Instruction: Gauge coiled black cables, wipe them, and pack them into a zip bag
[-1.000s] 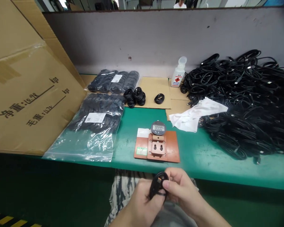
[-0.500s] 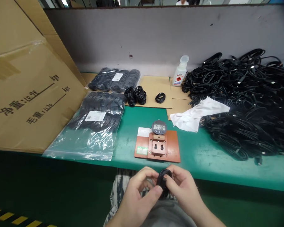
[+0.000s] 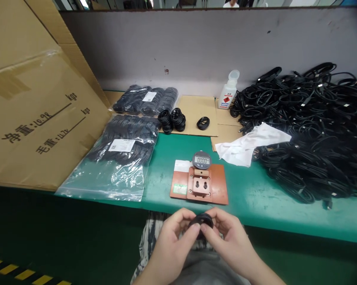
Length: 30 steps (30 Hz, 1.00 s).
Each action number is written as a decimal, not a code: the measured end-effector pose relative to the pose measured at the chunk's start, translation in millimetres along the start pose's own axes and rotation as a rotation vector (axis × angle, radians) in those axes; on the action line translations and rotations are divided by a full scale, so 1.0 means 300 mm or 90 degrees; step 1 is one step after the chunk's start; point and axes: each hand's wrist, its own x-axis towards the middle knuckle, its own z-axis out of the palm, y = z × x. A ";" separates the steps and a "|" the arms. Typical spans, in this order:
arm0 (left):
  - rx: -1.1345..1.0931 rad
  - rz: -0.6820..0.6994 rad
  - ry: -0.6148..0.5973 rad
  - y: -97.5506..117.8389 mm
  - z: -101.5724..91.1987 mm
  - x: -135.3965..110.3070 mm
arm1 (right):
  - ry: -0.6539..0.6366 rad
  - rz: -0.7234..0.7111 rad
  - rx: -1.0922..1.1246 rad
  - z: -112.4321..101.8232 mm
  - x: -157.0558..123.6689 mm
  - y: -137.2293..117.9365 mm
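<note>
Above my lap, just in front of the table's near edge, a small coiled black cable (image 3: 202, 219) is held between both hands. My left hand (image 3: 178, 237) is closed on its left side, thumb on the near face. On its right side my right hand (image 3: 226, 233) grips it the same way, and the two thumb tips nearly meet. The coil's lower part is largely hidden by my thumbs. Just beyond the hands, a digital gauge (image 3: 201, 160) reading zero stands on an orange-brown fixture plate (image 3: 218, 184).
A large pile of black cables (image 3: 297, 99) covers the right side, with a white cloth (image 3: 252, 144) against it. A white bottle (image 3: 227, 92) stands behind. Coiled cables (image 3: 178, 120) sit on cardboard. Plastic bags of coils (image 3: 122, 158) and a big carton (image 3: 48, 118) are at left.
The coiled cable has turned from an upright, edge-on position to a flatter one. My right thumb has moved left, close to the left thumb. The view has shifted slightly.
</note>
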 end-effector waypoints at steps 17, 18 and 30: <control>0.082 0.111 0.037 -0.017 0.031 0.021 | 0.096 0.032 0.024 -0.010 -0.029 0.082; 0.083 0.112 0.042 -0.021 0.033 0.023 | 0.100 0.023 0.008 -0.012 -0.028 0.087; 0.018 0.102 0.070 0.006 0.028 0.026 | 0.112 -0.169 -0.108 -0.004 -0.039 0.104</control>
